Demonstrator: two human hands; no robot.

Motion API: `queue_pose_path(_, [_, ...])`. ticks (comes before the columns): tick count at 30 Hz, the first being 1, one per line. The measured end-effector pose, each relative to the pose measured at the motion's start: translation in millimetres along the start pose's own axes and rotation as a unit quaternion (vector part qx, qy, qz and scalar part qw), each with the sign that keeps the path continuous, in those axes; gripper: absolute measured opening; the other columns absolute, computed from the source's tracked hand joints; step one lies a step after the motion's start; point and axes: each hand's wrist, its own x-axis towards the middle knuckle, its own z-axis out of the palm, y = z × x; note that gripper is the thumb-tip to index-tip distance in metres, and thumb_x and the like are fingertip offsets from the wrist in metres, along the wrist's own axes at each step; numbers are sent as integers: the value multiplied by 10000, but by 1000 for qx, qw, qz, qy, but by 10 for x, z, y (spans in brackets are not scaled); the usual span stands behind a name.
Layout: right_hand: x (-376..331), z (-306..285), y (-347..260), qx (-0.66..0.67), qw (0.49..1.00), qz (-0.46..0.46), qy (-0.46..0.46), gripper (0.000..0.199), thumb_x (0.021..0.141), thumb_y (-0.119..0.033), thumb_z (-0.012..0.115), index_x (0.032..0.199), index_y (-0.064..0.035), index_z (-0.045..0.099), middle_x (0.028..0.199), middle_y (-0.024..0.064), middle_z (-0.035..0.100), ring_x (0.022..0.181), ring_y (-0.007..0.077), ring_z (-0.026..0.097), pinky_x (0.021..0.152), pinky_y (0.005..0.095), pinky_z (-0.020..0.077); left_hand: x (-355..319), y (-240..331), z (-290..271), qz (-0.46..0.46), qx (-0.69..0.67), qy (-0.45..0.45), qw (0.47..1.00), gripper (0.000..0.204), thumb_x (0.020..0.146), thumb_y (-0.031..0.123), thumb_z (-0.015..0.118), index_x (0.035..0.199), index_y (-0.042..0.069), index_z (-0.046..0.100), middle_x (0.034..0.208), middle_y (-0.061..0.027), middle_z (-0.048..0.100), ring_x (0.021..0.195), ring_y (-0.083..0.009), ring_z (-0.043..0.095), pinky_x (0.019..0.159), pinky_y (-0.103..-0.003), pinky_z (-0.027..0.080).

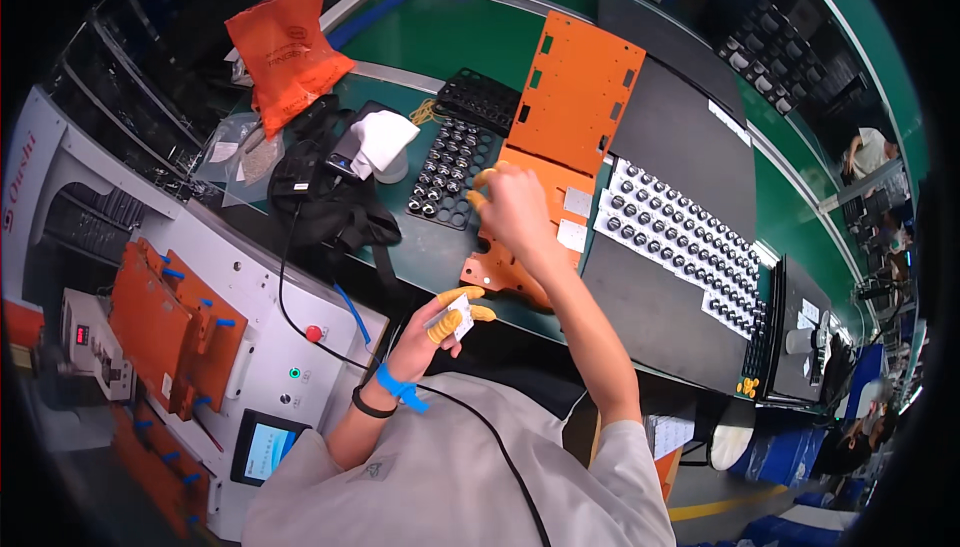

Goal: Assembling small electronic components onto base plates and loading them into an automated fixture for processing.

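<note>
My left hand (415,347), with yellow finger cots and a blue wrist strap, pinches a small white square board (462,316) in front of my body. Farther forward, my right hand (515,209) is over the lower part of an orange fixture plate (545,175), beside a black tray (462,213). Its cotted fingers are curled together; whatever they may hold is hidden. Rows of small black-and-silver round parts (447,162) fill much of that tray, with bare pockets at its right and near side. Two white square boards (573,234) lie on the orange plate.
White panels with rows of round black parts (680,237) lie on a black mat (640,312) to the right. A black bag (330,192), a white cloth (383,140) and an orange bag (287,52) are at the left. A machine with a screen (268,450) stands near left; a cable crosses my body.
</note>
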Motion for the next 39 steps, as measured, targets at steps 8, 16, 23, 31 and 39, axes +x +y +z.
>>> queue_pose_path(8, [260, 609, 27, -147, 989, -16, -21, 200, 706, -231, 790, 764, -43, 750, 878, 146, 696, 929, 287, 629, 841, 412, 429, -230, -4, -240, 62, -9, 69, 996, 506, 977, 312, 687, 1382, 47, 541, 1228, -77, 683, 713, -29, 473, 643, -213, 466])
queue_pose_path(16, [329, 660, 4, -160, 987, -7, -9, 237, 685, -271, 798, 747, -48, 751, 860, 146, 715, 904, 290, 661, 843, 420, 441, -190, -16, -275, 56, -59, 74, 994, 539, 952, 256, 714, 1410, 38, 533, 1217, -48, 666, 721, -40, 455, 658, -230, 437])
queue_pose_path(23, [263, 497, -109, -152, 988, 3, -1, 192, 669, -206, 764, 742, -31, 735, 837, 151, 699, 900, 287, 642, 850, 415, 433, -28, -16, -234, 53, -37, 41, 997, 554, 941, 225, 715, 1422, 32, 518, 1235, -86, 668, 795, -64, 530, 672, -231, 455])
queue_pose_path(31, [-602, -469, -437, 501, 860, 96, -28, 151, 822, -54, 741, 942, -18, 657, 871, 1, 596, 812, 88, 530, 758, 262, 458, 108, 121, -45, 105, -27, 20, 994, 587, 923, 263, 757, 1404, 25, 518, 1247, -66, 651, 961, -104, 613, 722, -235, 485])
queue_pose_path(39, [-1266, -536, -317, 507, 854, 96, -59, 231, 837, -31, 746, 1048, 18, 665, 906, 11, 577, 852, 114, 548, 821, 285, 475, 160, 180, 210, 207, 43, 38, 977, 652, 837, 244, 853, 1350, 5, 530, 1276, -126, 659, 1184, -207, 639, 1035, -342, 487])
